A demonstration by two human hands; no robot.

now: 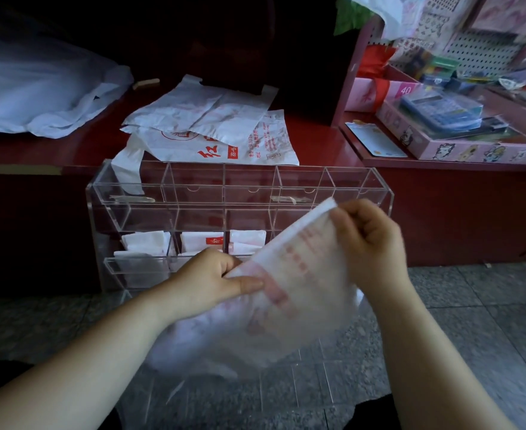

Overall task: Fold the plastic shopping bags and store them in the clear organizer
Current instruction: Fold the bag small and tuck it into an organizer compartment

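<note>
My left hand (215,279): thumb and fingers pinching the white plastic bag (298,293) at its 9 o'clock edge.
My right hand (371,240): curled around its 1 o'clock corner.
Clear organizer (243,193): 12 o'clock, behind the bag.

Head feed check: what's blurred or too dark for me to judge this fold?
Head view: the bag gripped by the left hand and right hand is motion-blurred, its red print smeared. Head view: the far upper left is almost black. Head view: the clear organizer and the folded bags inside are dim but readable.

White red-printed bag (302,290) held before clear organizer (193,193) (three folded bags (247,242) inside).
</note>
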